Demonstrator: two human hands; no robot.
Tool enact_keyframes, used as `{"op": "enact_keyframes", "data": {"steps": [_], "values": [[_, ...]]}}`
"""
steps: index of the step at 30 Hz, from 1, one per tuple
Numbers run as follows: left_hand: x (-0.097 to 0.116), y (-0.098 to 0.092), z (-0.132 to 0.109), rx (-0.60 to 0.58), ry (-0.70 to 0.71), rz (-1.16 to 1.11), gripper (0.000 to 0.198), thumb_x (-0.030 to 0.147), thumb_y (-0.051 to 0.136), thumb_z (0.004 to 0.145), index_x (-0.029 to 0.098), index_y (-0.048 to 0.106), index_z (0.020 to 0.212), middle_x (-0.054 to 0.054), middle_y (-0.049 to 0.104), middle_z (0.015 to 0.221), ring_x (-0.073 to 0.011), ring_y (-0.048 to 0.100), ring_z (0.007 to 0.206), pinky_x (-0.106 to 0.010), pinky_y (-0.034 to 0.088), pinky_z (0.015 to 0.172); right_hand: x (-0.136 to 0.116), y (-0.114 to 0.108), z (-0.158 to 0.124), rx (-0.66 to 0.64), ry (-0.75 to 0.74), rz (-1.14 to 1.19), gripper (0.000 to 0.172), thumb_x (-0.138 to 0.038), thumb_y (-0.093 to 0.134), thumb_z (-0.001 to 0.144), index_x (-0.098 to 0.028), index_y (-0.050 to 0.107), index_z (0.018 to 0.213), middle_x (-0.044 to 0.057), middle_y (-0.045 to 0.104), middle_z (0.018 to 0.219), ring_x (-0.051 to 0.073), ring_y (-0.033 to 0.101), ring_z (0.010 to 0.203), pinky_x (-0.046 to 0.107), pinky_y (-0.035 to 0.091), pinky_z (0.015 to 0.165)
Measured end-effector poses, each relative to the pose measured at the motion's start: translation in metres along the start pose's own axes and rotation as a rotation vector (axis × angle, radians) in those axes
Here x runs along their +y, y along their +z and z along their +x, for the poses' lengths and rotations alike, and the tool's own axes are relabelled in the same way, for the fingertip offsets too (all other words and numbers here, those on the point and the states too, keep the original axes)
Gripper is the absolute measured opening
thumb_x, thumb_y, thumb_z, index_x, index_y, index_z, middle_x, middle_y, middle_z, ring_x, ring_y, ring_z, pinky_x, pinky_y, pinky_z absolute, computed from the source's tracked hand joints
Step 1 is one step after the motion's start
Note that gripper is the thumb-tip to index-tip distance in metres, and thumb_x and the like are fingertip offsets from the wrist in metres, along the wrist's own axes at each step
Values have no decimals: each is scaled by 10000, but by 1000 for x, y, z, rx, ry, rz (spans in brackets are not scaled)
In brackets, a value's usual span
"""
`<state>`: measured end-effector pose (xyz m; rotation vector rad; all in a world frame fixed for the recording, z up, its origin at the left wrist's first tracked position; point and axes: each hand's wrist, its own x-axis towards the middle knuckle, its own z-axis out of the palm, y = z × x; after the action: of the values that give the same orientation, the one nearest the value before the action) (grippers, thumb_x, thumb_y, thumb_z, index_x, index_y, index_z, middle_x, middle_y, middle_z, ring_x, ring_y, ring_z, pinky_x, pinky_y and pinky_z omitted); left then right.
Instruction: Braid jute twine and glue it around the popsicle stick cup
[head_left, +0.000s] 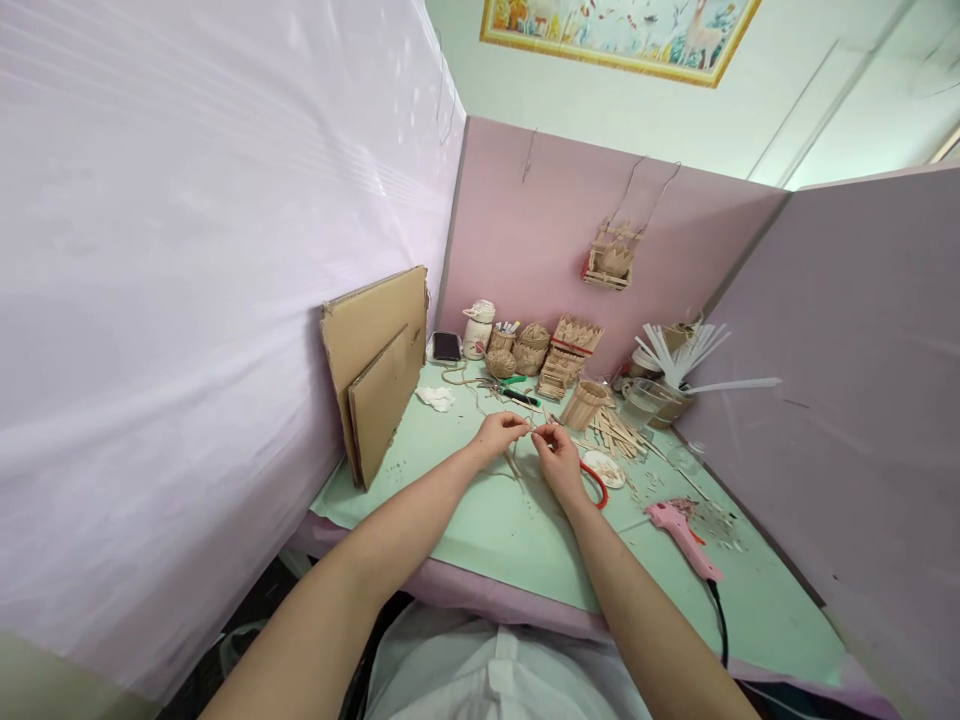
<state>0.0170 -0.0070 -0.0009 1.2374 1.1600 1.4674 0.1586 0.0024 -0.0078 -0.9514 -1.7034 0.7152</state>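
Observation:
Over the middle of the green tabletop, my left hand (pixel 504 434) and my right hand (pixel 556 449) meet almost fingertip to fingertip. Both are pinched on a thin strand of twine (pixel 513 462), whose loose end trails down to the table beneath them. Partly covered by my right wrist is a pair of scissors with red handles (pixel 598 487). Just beyond my hands stands a round cup made of wooden sticks (pixel 584 404). A ball of twine (pixel 501 363) sits farther back, with cord running from it across the table.
A pink glue gun (pixel 684 538) lies at the right with its cord off the front edge. Loose wooden sticks (pixel 619 436) and a white dish (pixel 604 469) are nearer. Cardboard sheets (pixel 386 385) lean at the left. Green-handled pliers (pixel 513 380), a thermos (pixel 478 330) and white glue sticks (pixel 675 358) stand behind.

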Motion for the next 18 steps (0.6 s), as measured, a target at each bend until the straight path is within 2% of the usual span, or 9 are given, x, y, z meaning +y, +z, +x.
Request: {"op": "enact_keyframes", "data": {"steps": [7,11,18], "values": [[-3,0,3,-22,72,25,166,278,695,619,134,660,694,-34,648,712,-144,562,712,-281,433,724,1,-1,0,2,27,-1,271,-446,540,781,-195,631,827,50,631,828,190,545,752,319,432,683],[-5,1,3,-68,94,34,174,282,691,620,131,659,700,-35,646,720,-145,562,717,-286,433,736,7,-3,3,-2,53,7,335,-495,574,751,-184,659,840,59,659,814,199,558,743,325,435,677],[-6,2,2,-62,39,1,183,290,688,621,137,633,706,-16,617,700,-124,535,698,-272,422,707,8,-3,4,-10,112,50,304,-465,609,716,-173,657,786,62,661,779,187,550,695,317,432,647]]}}
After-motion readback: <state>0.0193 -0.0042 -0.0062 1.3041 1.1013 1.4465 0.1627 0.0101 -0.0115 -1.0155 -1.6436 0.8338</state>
